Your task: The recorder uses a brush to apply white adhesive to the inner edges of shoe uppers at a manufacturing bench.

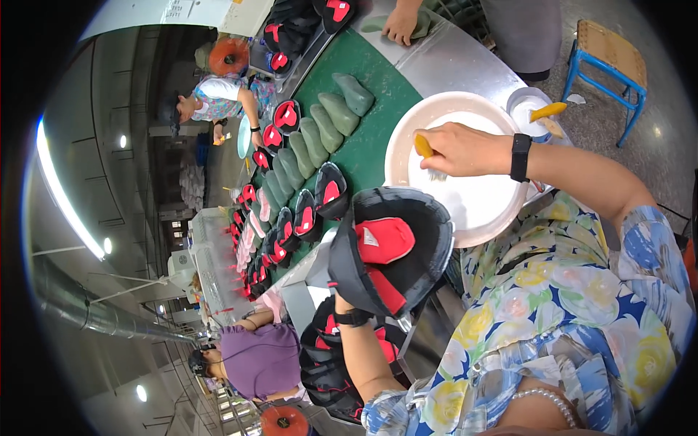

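Note:
My right hand [462,149] is closed around the yellow handle of a brush [423,146]. The bristles reach down to the white liquid in a wide, pale round basin [396,156]. A black band circles that wrist. Left of the basin, my left hand [342,301] holds up a black shoe upper [429,225] with a red lining and a white label inside. The upper's opening faces me, and whitish smears run along its edge. Most of my left fingers are hidden behind it. The upper's rim overlaps the basin's near left side.
Grey-green shoe lasts [338,112] and black-and-red uppers [331,190] line a green conveyor belt [378,80]. Beside the basin stands a small pot [529,102] with a yellow-handled brush. Uppers are piled [327,370] near my left arm. Co-workers stand along the line; a blue-legged stool [611,54] is far right.

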`<state>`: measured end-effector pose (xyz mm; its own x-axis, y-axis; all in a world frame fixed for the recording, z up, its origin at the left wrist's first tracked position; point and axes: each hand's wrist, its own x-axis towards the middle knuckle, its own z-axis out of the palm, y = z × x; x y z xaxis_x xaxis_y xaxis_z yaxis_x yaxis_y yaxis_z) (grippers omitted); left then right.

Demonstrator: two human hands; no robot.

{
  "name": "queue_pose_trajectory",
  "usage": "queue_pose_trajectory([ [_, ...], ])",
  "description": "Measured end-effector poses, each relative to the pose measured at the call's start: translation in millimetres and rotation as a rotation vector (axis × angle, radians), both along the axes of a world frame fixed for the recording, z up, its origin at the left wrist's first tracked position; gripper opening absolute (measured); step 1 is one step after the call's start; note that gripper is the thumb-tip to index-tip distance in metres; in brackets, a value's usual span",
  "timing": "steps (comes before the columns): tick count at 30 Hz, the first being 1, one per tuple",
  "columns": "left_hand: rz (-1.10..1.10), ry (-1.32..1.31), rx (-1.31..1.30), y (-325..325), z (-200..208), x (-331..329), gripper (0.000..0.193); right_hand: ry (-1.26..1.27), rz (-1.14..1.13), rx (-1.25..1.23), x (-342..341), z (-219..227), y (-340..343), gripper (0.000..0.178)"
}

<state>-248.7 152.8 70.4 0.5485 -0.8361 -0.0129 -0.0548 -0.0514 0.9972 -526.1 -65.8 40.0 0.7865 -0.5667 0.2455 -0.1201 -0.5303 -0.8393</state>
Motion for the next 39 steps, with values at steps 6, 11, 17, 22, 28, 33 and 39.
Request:
queue_pose_trajectory([
  [6,0.023,0.002,0.016,-6,19,26,0.048,0.314,0.173,-0.276,-1,-37,0,0.029],
  [11,-0.069,-0.519,-0.037,2,15,-4,0.061,-0.192,-0.078,-0.084,-15,-2,6,0.025],
  [17,-0.146,-0.421,-0.031,-30,6,-19,0.058,-0.527,-0.02,0.084,-18,17,40,0.022],
  [22,-0.211,-0.328,0.004,-49,10,-26,0.055,-0.526,0.059,0.014,-13,0,46,0.019],
  [28,-0.265,-0.206,0.064,-64,15,-24,0.052,-0.526,-0.131,-0.01,-29,4,8,0.02],
  [33,-0.299,-0.104,0.109,-53,11,-29,0.05,-0.335,0.073,-0.16,-24,-2,21,0.016],
  [39,-0.352,0.031,0.166,-47,8,-31,0.047,-0.599,0.049,-0.148,-18,19,-8,0.021],
])
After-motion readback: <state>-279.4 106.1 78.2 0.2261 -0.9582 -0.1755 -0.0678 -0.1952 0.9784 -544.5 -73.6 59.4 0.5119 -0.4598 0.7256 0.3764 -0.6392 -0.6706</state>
